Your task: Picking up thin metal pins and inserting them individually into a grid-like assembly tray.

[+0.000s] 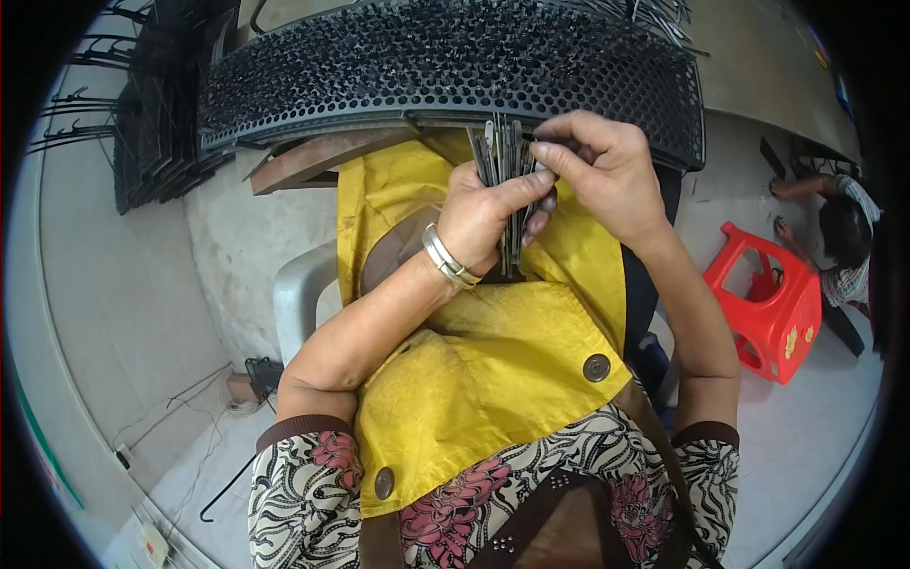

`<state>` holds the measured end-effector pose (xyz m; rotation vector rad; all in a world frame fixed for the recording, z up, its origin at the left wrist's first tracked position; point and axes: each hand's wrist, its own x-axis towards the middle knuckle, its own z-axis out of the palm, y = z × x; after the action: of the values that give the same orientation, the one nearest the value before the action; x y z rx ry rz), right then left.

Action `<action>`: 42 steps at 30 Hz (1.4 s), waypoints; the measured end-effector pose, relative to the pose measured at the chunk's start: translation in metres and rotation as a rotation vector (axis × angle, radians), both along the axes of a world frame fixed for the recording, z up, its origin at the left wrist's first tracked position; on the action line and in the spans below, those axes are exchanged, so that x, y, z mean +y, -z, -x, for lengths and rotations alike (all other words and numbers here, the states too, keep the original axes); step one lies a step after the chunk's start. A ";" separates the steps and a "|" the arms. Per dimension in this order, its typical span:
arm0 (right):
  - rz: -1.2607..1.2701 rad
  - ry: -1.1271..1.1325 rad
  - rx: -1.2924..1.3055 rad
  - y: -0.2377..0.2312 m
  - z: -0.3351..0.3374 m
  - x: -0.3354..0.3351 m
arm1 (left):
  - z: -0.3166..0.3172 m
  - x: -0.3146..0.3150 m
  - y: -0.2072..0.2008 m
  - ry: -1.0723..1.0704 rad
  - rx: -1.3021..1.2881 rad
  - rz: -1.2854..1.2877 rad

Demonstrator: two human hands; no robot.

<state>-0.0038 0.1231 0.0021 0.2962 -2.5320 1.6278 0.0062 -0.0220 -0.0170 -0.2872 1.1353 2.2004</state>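
A bundle of thin, flat grey metal strips (506, 156) stands roughly upright over my lap. My left hand (479, 209) is closed around its middle, thumb across the front; the lower ends stick out beneath my fingers. Beside the upper ends, my right hand (607, 171) has its thumb and forefinger brought together in a pinch; whatever lies between the tips is too small to make out. Just beyond both hands is a long black perforated rack (455, 112), its rows of round holes crowded with small dark pieces.
A yellow apron (474, 365) covers my lap. Stacked black perforated panels (161, 142) lean at the left, with hooked rods beyond. A red plastic stool (791, 318) stands on the right, near another person (844, 232) low to the floor. Loose metal strips (654, 14) lie behind the rack.
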 end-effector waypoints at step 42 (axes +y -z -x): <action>0.167 -0.064 -0.274 0.002 0.006 -0.002 | 0.000 -0.002 0.008 0.146 0.036 -0.100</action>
<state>-0.0101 0.1215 0.0001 0.1471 -2.5731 2.0160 0.0066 -0.0236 -0.0246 -0.1183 1.0283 2.1324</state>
